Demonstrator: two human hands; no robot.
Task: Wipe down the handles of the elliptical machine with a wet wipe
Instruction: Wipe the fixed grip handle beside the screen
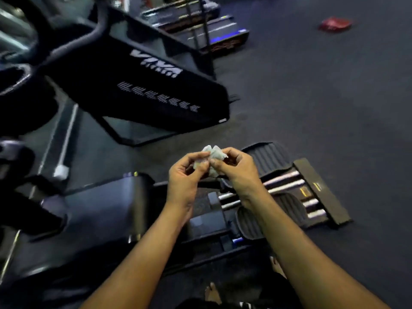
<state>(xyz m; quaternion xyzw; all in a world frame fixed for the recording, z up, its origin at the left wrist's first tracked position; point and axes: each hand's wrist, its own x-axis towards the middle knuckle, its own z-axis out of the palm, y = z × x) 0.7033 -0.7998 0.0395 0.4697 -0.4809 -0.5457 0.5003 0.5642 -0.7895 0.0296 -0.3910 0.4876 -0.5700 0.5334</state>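
A crumpled white wet wipe sits between both hands at mid frame. My left hand pinches its left side with thumb and fingertips. My right hand pinches its right side. Below the hands lies the elliptical machine, with its ribbed foot pedals and silver rails to the right. A dark curved handle of the machine shows blurred at the upper left.
A black machine panel with white lettering slants across the upper left. Treadmills stand at the top centre. A red object lies on the dark floor at the top right. My bare feet show at the bottom.
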